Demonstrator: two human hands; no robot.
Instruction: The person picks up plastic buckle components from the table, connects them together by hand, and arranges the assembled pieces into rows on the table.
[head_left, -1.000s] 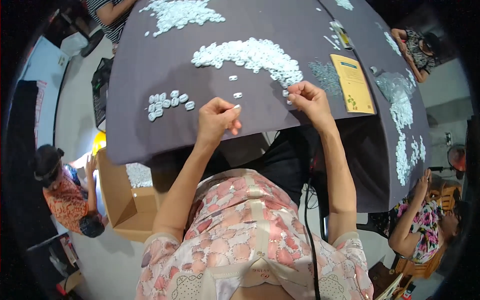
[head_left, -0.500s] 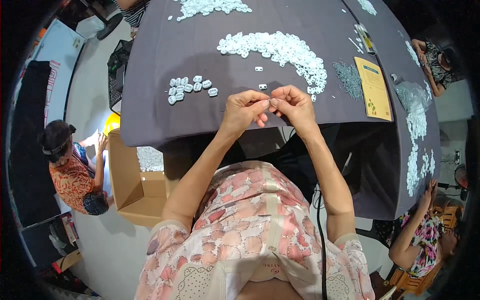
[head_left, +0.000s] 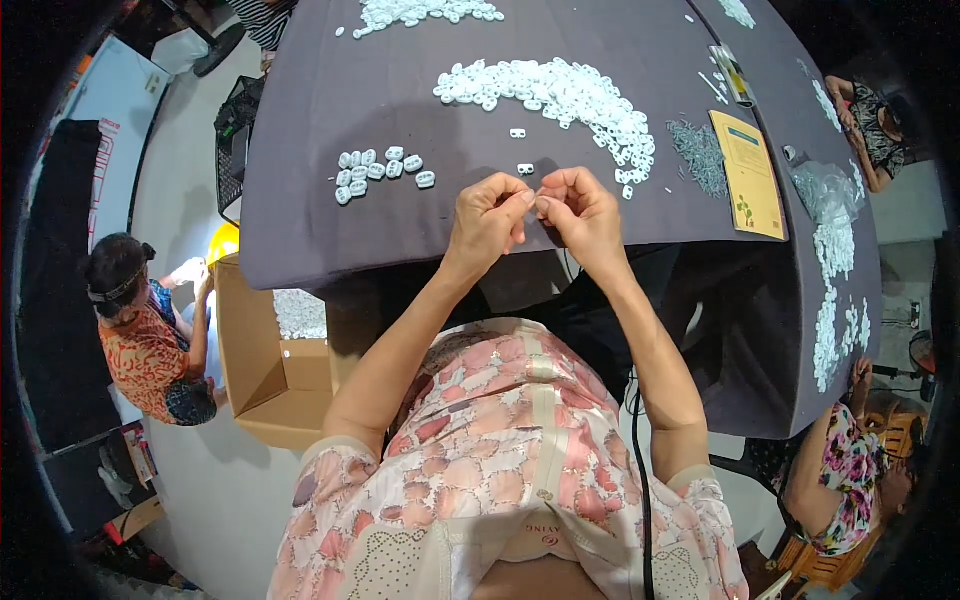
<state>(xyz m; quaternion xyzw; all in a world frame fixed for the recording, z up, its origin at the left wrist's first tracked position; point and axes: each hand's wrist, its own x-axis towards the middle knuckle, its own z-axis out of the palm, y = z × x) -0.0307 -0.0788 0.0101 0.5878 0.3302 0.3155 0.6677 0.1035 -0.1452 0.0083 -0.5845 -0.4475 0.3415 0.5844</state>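
My left hand (head_left: pixel 487 222) and my right hand (head_left: pixel 583 218) meet above the near edge of the grey-clothed table (head_left: pixel 330 235), thumbs and index fingers pinched tip to tip. Whatever sits between the fingertips is too small to make out. Just beyond them lies a small white plastic piece with two dark holes (head_left: pixel 525 169), and a similar white piece (head_left: pixel 517 133) lies farther back. To the left is a group of several rounded white pieces with dark slots (head_left: pixel 376 171). A curved heap of white plastic pieces (head_left: pixel 545 90) spreads behind my hands and to the right.
Right of the heap lie a pile of thin grey metal bits (head_left: pixel 700 155) and a yellow booklet (head_left: pixel 747 175). A clear plastic bag (head_left: pixel 825 190) is farther right. An open cardboard box (head_left: pixel 250 380) stands at the lower left, near a person in orange (head_left: pixel 150 350). Other people sit at the right.
My hands have shifted slightly, with the fingertips still together. The nearest white piece shows a little more clearly beyond them. The piles look the same.
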